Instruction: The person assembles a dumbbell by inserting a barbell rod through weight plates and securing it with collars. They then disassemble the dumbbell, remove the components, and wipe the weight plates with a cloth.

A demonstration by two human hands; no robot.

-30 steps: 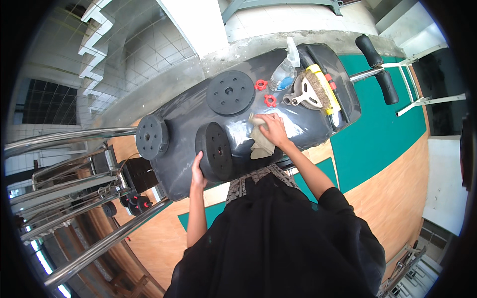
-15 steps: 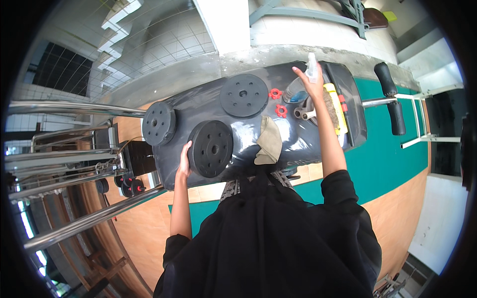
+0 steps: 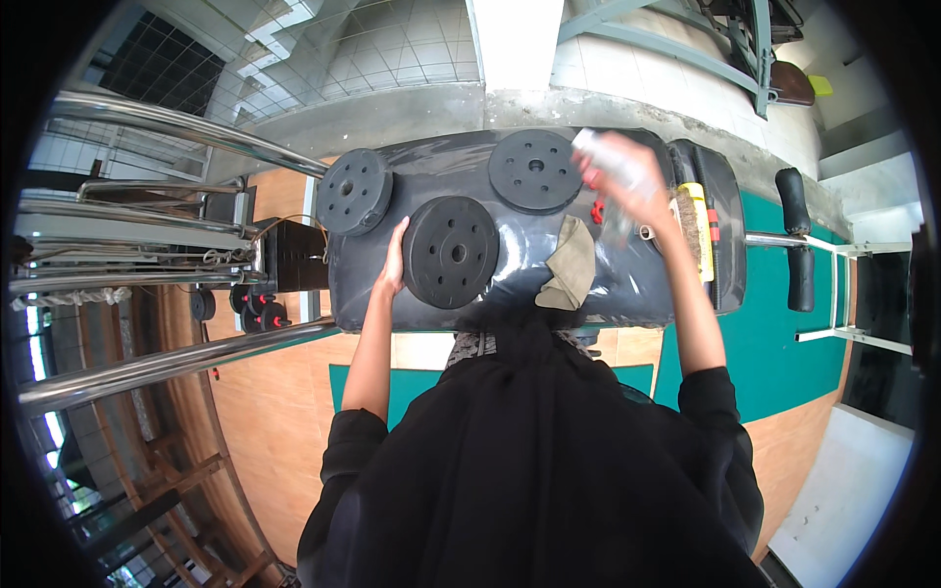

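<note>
Several black round weight plates lie on the plastic-wrapped black bench pad (image 3: 392, 314). My left hand (image 3: 394, 260) grips the left rim of the nearest plate (image 3: 459, 253), its fingers along the edge and partly hidden. My right hand (image 3: 627, 176) is closed round a clear spray bottle (image 3: 618, 225), above the bench right of the far plate (image 3: 536, 167); both hand and bottle are motion-blurred. A crumpled khaki cloth (image 3: 569, 263) lies between my hands. Red star-shaped collar nuts (image 3: 597, 211) show partly below my right hand. Another plate (image 3: 353, 189) rests at the left end.
A brown-bristled brush (image 3: 690, 227) and a yellow item (image 3: 702, 235) lie at the bench's right part. Chrome bars (image 3: 196, 361) run along the left. Black foam rollers (image 3: 792, 196) stick out at right, over a green mat (image 3: 755, 377). A low concrete ledge (image 3: 421, 116) lies behind.
My right hand has swung leftward with the spray bottle, toward the far plate, and the bottle has tilted. My left hand stays at the near plate's rim. The whole view has shifted.
</note>
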